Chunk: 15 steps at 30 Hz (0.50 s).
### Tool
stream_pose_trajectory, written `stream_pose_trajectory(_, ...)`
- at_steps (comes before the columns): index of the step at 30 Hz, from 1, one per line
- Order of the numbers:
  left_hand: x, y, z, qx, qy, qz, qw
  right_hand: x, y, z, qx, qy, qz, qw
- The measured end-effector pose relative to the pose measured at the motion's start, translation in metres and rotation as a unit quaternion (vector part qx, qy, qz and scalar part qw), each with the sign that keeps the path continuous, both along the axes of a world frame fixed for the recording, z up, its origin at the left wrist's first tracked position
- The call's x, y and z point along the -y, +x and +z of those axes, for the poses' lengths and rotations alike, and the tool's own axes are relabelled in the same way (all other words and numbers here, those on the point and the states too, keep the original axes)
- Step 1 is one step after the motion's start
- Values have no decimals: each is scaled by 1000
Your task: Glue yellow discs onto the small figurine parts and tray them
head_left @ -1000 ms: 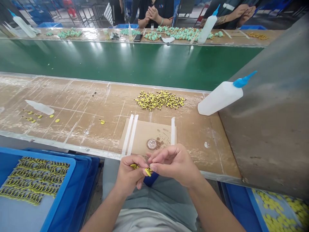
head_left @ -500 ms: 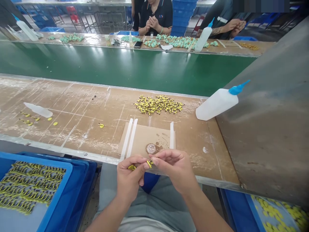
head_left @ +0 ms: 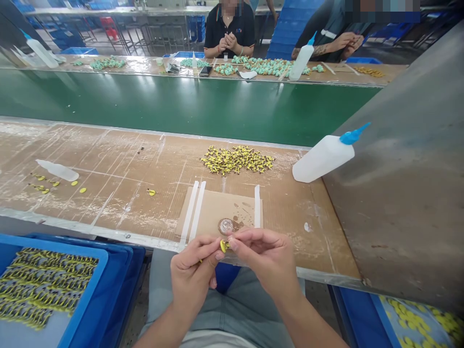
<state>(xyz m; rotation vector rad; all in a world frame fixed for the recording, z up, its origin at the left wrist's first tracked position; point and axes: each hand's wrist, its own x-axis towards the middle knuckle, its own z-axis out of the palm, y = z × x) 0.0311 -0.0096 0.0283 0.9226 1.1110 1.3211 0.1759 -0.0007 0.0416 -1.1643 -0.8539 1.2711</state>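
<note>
The left hand (head_left: 192,270) and right hand (head_left: 270,258) pinch a small yellow-and-dark piece (head_left: 223,246), partly hiding it. The left one almost conceals another yellow bit (head_left: 201,261).

My left hand (head_left: 192,268) and right hand (head_left: 268,256) partly hide a small yellow disc-shaped piece (head_left: 223,246), its finer details too small to tell. The left edge crops a blue plastic tray (head_left: 87,299) of black-and-yellow pieces (head_left: 50,280); the right crops a second blue tray (head_left: 383,319) of yellow discs (head_left: 416,321).

I count, remotely: wearer's hands (head_left: 270,258), two; blue-tipped bottles (head_left: 324,158), three; white strips (head_left: 257,207) on one cardboard pad (head_left: 217,205), three.
</note>
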Motion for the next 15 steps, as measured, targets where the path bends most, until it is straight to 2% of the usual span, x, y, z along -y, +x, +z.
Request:
stream_pose_trajectory(8, 3, -3, -7, -7, 36, -6, 999, 2, -1, 7, 47, 9, 8, 999)
stream_pose_trajectory(15, 4, -6, -8, -16, 25, -5, 1000, 0, -2, 7, 68, 27, 0, 997)
